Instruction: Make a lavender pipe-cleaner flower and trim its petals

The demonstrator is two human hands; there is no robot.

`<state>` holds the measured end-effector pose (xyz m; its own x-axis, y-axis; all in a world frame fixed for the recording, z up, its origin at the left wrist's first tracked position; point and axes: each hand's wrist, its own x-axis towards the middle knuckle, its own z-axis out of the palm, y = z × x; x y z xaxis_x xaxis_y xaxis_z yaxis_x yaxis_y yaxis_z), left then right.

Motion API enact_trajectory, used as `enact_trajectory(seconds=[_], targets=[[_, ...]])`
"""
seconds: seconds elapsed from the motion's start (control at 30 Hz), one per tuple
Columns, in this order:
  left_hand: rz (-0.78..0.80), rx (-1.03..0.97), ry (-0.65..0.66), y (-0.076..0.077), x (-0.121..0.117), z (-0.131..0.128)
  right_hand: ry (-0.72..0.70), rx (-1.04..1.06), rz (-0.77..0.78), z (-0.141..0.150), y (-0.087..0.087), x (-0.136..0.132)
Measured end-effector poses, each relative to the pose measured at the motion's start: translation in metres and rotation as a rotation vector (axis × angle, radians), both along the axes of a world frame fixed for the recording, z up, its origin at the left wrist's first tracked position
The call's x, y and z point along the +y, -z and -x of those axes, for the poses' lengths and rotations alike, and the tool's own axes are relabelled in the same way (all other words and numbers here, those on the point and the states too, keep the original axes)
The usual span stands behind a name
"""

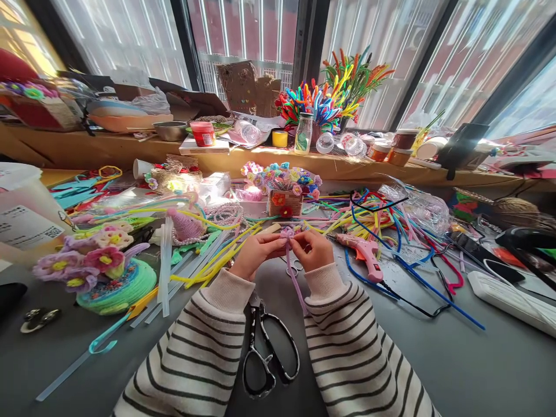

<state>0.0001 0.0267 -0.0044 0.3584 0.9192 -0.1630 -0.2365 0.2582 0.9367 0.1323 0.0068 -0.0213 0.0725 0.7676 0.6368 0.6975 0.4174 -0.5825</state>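
Observation:
Between my two hands is a light purple pipe cleaner [294, 282], its upper end bent into a small looped, flower-like shape. My left hand [257, 250] pinches this shape from the left. From the right, my right hand [313, 249] pinches it with thumb and fingers. The pipe cleaner's straight tail hangs down toward my right sleeve. Black-handled scissors [268, 347] lie on the table between my forearms, their blades partly hidden by my left sleeve. A smaller pair of scissors [295, 267] shows just behind the tail.
A pink glue gun [364, 255] lies to the right, its black cord trailing. Blue pipe cleaners [438, 295] spread beyond it. At left are clear glue sticks [164, 269] and a green pot of fuzzy flowers [117, 286]. A flower basket [285, 202] stands ahead, below a cluttered ledge [260, 162].

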Motion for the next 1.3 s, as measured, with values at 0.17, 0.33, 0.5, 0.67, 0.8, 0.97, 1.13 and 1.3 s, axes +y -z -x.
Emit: enact_trajectory(seconds=[0.17, 0.33, 0.5, 0.67, 0.8, 0.97, 1.13, 1.3], targets=[[-0.004, 0.025, -0.044, 0.0019, 0.0003, -0.0011, 0.084, -0.275, -0.169, 0.0037, 0.0031, -0.0005], [-0.036, 0.021, -0.034, 0.0001, 0.0003, -0.0023, 0.07, -0.156, -0.093, 0.0046, 0.0007, -0.0037], [-0.067, 0.024, -0.006, -0.0028, -0.0015, -0.0038, 0.051, 0.148, 0.058, 0.0039, 0.0, -0.0024], [-0.112, -0.001, -0.011, -0.0027, -0.0019, -0.0035, -0.011, 0.197, 0.07, 0.0058, 0.0037, 0.0006], [-0.144, 0.039, -0.011, -0.0014, -0.0016, -0.0024, -0.027, 0.256, 0.114, 0.0055, 0.0029, -0.0008], [-0.162, 0.09, -0.006, 0.0007, -0.0009, -0.0022, -0.057, 0.311, 0.164, 0.0027, 0.0021, -0.0017], [-0.125, 0.064, -0.012, 0.002, 0.0, -0.0022, -0.049, 0.29, 0.151, 0.0015, 0.0028, -0.0002], [-0.085, 0.054, -0.03, 0.0008, -0.0002, -0.0017, -0.043, 0.21, 0.067, 0.0032, 0.0023, -0.0007]])
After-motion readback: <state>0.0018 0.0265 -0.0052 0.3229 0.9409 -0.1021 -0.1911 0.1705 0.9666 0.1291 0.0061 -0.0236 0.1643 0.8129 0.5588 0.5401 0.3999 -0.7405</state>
